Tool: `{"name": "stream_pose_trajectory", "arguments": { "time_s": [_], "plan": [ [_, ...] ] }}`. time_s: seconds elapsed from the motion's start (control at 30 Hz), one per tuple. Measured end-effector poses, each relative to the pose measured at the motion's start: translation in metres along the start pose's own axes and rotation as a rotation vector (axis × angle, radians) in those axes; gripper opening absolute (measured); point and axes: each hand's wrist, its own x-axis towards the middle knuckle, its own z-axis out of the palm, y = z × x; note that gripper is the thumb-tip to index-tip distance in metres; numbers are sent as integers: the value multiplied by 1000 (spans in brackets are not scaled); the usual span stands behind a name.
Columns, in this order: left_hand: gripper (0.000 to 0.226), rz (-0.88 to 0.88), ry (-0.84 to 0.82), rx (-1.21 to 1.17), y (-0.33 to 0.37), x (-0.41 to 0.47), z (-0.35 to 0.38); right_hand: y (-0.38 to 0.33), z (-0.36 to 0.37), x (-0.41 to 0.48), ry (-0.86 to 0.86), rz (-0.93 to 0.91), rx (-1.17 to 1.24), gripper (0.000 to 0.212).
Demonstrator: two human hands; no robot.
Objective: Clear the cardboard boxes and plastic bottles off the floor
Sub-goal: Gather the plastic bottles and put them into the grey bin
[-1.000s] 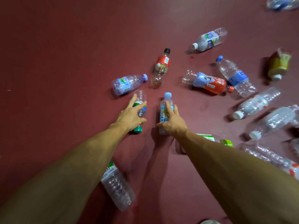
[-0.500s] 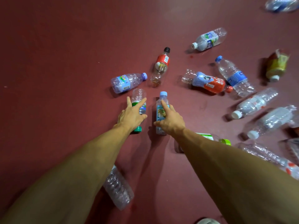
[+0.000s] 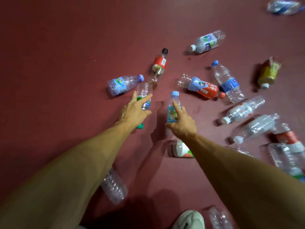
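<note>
Judging by the floor (image 3: pixel 66 47), the clearing has barely begun: over a dozen plastic bottles lie scattered, and no cardboard box is in view. Just beyond the left hand (image 3: pixel 135 111), to its left, lies a purple-capped bottle (image 3: pixel 123 84); a clear bottle (image 3: pixel 114 187) sits under the left forearm. The left hand has fingers and thumb curled round a green-labelled bottle (image 3: pixel 144 90). Beyond the gap between the hands lies a red-labelled bottle (image 3: pixel 159 65). The right hand (image 3: pixel 181 123), apart from the left, grips a blue-capped bottle (image 3: pixel 170 113), forefinger laid along it. Whether either held bottle is off the floor I cannot tell. Under the right forearm lies a white-labelled bottle (image 3: pixel 180 149). Right of that hand lie a red-and-blue bottle (image 3: pixel 201 87), a blue-labelled bottle (image 3: pixel 228 83), several clear ones and a yellow-labelled bottle (image 3: pixel 269 73), all left to collect.
</note>
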Motion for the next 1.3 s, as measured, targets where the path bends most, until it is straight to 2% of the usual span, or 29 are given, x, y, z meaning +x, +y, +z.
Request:
{"name": "stream_pose_trajectory", "arguments": {
  "time_s": [0.2, 0.5, 0.63, 0.77, 1.03, 1.3],
  "plan": [
    [68, 48, -100, 75, 89, -70, -91, -42, -121, -80, 21, -2, -10, 95],
    [66, 161, -256, 174, 258, -215, -259, -107, -332, -272, 64, 181, 33, 90],
    [67, 308, -303, 169, 330, -276, -319, -132, -401, -360, 134, 280, 56, 90],
    [67, 519, -355, 238, 398, -338, -362, -151, -451, -455, 290, 411, 124, 90],
    [68, 925, -432, 436, 509, -485, -376, -123, -501, -657, 599, 720, 270, 90],
    [67, 1287, -560, 544, 571, -668, -308, -68, -472, -872, 732, 1033, 372, 87]
  ]
}}
